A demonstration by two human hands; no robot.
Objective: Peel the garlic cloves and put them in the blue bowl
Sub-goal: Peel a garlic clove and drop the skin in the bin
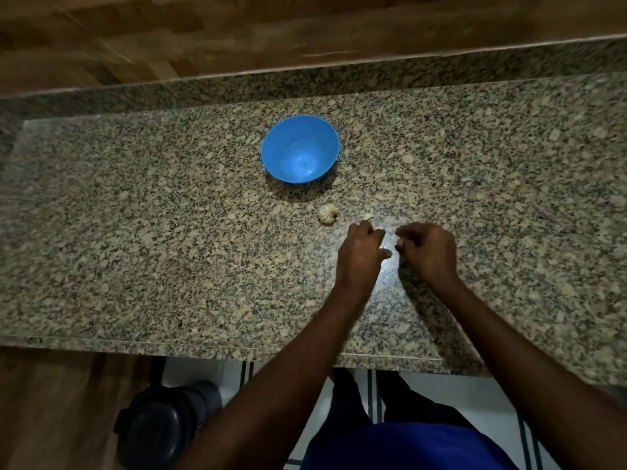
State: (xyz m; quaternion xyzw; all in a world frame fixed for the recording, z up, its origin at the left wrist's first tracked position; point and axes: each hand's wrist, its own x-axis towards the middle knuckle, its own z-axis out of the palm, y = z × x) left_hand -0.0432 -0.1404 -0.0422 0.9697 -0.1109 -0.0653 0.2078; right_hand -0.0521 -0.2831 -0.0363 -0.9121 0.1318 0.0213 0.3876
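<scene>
1. The left hand (361, 256) and right hand (428, 251) sit close together above the granite counter (135, 232), knuckles up, fingers curled inward toward each other with a small gap between them.
2. The grips: both hands have their fingers bent, the thumb of the left pointing toward the right hand. Whether a clove is pinched between them cannot be told — the fingertips hide whatever is there, and the light is dim.
3. A faint pale glint shows in the gap between the two hands; it may be a scrap of garlic skin, though it is too small and blurred to be sure.
4. Just beyond the left hand's knuckles lies a single loose garlic clove (368, 217), pale, on the counter and near the fingers.
5. To the left of that clove sits the garlic bulb (328, 214), whitish and ribbed, resting on the stone apart from both hands.
6. Farther back stands the blue bowl (271, 147) — upright, round, its inside showing nothing but blue. It is well apart from the hands, with the bulb between it and them.
7. Both forearms reach in from the lower edge, bare, over the counter's front edge.
8. Below the counter edge show a blue garment (407, 446) on the person, a pale tiled floor (475, 395) with dark stripes, and a dark round container (159, 425) at the lower left.
9. Behind the counter runs a wooden surface (237, 32).
</scene>
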